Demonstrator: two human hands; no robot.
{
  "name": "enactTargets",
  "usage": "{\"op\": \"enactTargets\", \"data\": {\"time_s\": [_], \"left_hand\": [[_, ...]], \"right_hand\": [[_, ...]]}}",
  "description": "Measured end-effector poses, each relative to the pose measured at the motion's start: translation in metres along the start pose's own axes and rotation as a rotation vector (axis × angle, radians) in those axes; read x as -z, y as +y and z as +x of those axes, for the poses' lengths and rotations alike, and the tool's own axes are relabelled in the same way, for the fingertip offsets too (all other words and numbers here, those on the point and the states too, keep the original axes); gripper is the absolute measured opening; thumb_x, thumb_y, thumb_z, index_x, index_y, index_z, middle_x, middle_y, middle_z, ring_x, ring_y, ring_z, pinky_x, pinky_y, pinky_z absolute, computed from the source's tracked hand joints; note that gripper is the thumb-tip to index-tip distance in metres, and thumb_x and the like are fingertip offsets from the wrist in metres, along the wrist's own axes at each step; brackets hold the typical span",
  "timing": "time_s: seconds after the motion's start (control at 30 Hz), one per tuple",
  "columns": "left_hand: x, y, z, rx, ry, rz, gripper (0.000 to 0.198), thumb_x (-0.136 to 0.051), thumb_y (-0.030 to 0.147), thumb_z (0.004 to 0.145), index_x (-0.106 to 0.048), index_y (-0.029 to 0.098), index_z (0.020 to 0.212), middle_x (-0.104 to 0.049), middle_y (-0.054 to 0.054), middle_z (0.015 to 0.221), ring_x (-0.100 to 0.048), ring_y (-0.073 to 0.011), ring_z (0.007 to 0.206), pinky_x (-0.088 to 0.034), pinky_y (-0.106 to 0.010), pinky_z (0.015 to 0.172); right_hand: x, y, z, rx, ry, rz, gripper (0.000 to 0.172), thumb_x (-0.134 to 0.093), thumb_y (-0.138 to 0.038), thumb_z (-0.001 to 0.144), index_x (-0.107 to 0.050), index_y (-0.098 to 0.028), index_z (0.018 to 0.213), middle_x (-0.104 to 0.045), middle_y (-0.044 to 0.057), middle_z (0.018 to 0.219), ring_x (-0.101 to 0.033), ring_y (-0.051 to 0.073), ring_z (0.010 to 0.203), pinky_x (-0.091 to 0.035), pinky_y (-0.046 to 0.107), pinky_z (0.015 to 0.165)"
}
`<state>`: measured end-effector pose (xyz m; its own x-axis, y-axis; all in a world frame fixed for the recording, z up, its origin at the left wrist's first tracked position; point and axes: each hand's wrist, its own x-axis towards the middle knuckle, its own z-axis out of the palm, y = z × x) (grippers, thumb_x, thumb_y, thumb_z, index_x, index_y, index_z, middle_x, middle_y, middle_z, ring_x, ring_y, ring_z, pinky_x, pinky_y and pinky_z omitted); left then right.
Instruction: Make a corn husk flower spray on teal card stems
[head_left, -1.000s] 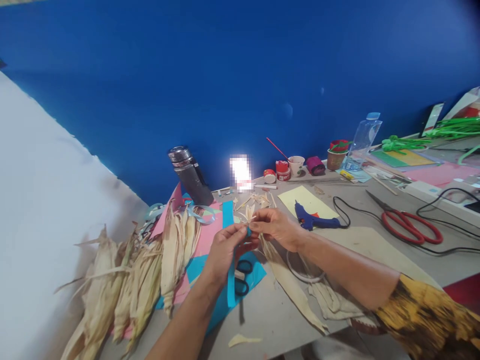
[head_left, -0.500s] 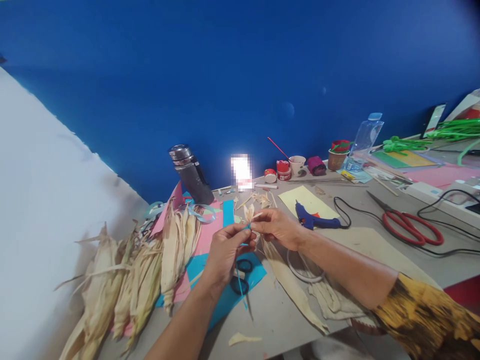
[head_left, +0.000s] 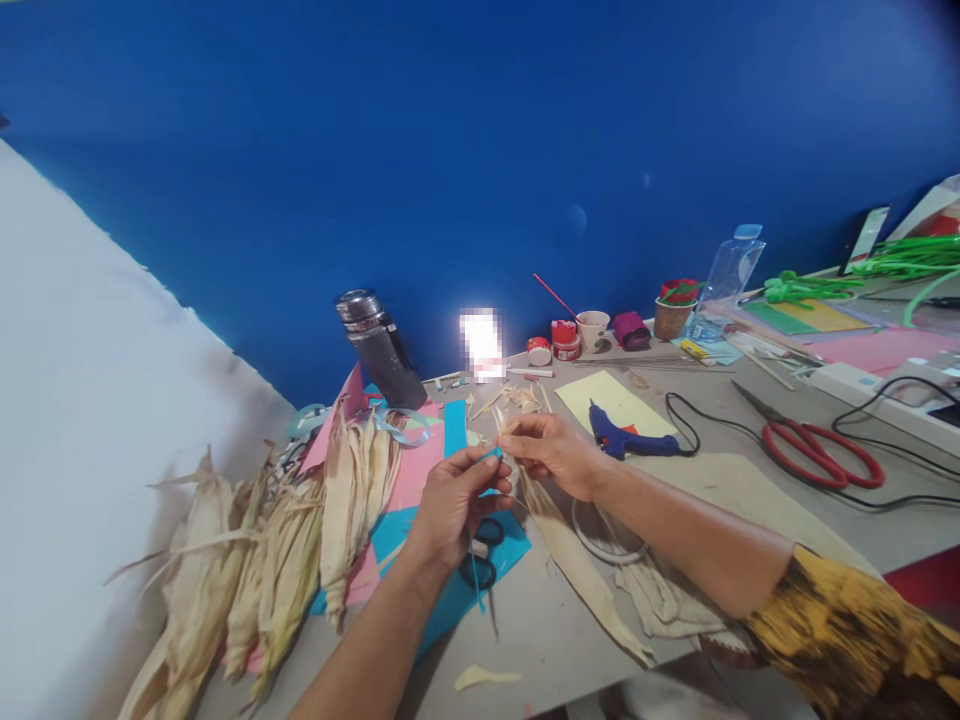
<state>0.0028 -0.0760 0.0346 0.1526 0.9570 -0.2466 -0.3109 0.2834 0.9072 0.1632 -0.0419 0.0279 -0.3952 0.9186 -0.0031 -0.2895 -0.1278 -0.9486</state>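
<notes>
A plain blue wall (head_left: 450, 150) stood beyond a grey surface (head_left: 555, 630) crowded with craft things. In front of the wall, the fingers of the left hand (head_left: 454, 500) were pinched narrow on a thin blue strip (head_left: 478, 580), whose loose end hung below them. The fingers of the right hand (head_left: 559, 455) met them, closed on a small pale husk piece (head_left: 499, 425) that poked up just past the fingertips; exactly how strip and husk touched was hidden. Below the fingers, black-handled scissors (head_left: 491, 530) lay on blue paper (head_left: 514, 547), and a long husk (head_left: 581, 590) stretched toward the near edge. To the right of the fingers lay a blue glue gun (head_left: 630, 443) and, farther out, red-handled scissors (head_left: 814, 455). Dried husks (head_left: 360, 500) were heaped to their left, with a dark flask (head_left: 386, 355) beyond, and a paper cup (head_left: 594, 333) stood past the right hand.
</notes>
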Motion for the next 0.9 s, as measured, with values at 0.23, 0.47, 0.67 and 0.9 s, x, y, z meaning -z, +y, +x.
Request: {"op": "enactTargets", "data": {"time_s": [0.23, 0.47, 0.67, 0.9], "left_hand": [[0.006, -0.001, 0.005, 0.01, 0.058, -0.074, 0.027, -0.082, 0.023, 0.059, -0.061, 0.014, 0.075, -0.064, -0.002, 0.07, -0.059, -0.0121, 0.062, -0.056, -0.028, 0.058], [0.013, -0.005, 0.01, -0.104, 0.168, 0.074, 0.03, -0.082, 0.028, 0.059, -0.062, 0.015, 0.077, -0.06, 0.0, 0.067, -0.056, -0.0109, 0.061, -0.053, -0.024, 0.055], [0.013, -0.003, 0.013, -0.088, 0.211, 0.123, 0.031, -0.082, 0.028, 0.054, -0.062, 0.014, 0.073, -0.058, 0.002, 0.061, -0.054, -0.0098, 0.053, -0.05, -0.023, 0.051], [0.024, -0.007, 0.019, -0.08, 0.212, 0.139, 0.033, -0.081, 0.031, 0.055, -0.067, 0.013, 0.079, -0.065, -0.003, 0.073, -0.057, -0.0131, 0.062, -0.047, -0.023, 0.051]], "right_hand": [[0.002, -0.011, 0.0, -0.045, -0.096, 0.181, 0.037, -0.083, -0.038, 0.062, -0.055, -0.015, 0.067, -0.043, -0.007, 0.057, -0.03, 0.004, 0.049, -0.014, 0.017, 0.042], [0.018, 0.004, 0.011, -0.187, 0.007, -0.322, 0.034, -0.081, -0.042, 0.061, -0.064, -0.013, 0.066, -0.061, 0.001, 0.059, -0.04, 0.005, 0.044, -0.022, 0.018, 0.037], [0.027, -0.013, 0.011, -0.101, 0.077, -0.929, 0.021, -0.066, -0.034, 0.076, -0.071, -0.014, 0.073, -0.065, 0.004, 0.056, -0.058, 0.013, 0.053, -0.038, 0.022, 0.05], [0.103, -0.058, -0.031, -0.098, 0.149, -1.762, 0.025, -0.056, -0.022, 0.076, -0.069, -0.019, 0.098, -0.071, 0.01, 0.101, -0.064, 0.027, 0.093, -0.041, 0.029, 0.069]]}}
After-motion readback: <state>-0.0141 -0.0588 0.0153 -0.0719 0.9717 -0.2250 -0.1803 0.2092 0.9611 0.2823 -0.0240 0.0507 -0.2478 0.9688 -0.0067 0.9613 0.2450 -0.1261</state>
